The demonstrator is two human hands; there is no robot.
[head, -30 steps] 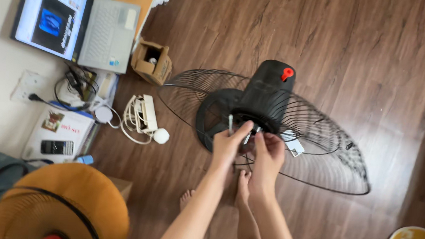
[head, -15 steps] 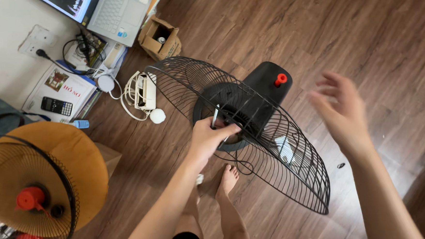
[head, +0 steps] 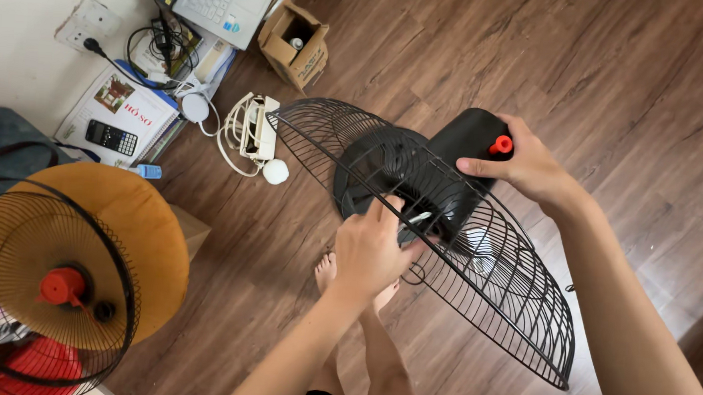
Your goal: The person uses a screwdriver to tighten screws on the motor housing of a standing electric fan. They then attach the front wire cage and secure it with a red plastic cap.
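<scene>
A black wire-mesh fan guard fixed to a black plastic fan motor housing is being held above the brown wood-plank floor, tilted so the guard is sloping down to the right. The left hand is closing around the centre of the guard, where a thin silver shaft is poking out beside the thumb. The right hand is gripping the top of the housing, its fingers lying just beside a small red knob. Bare feet are standing below the guard. Near the guard's left edge a white power strip with coiled cable is lying on the floor, with an open cardboard box beyond it. At the lower left an orange fan with a black grille is standing.
</scene>
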